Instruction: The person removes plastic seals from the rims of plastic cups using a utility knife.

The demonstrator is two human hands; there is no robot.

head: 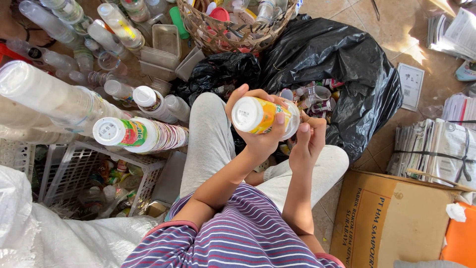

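You look down on a tan tiled floor point(377, 20), sunlit at the upper right. Around you lie a black plastic bag point(342, 59), a woven basket point(218, 37), a white crate point(74, 164), bundled newspapers point(436, 149) and a cardboard box point(386, 218).

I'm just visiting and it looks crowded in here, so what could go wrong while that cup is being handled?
1. The long stacks of nested plastic cups lean out sideways beside the left knee; a nudge might topple them.
2. The left hand grips the yellow-labelled cup only around its side while the right hand works its far end; it could slip into the open black bag.
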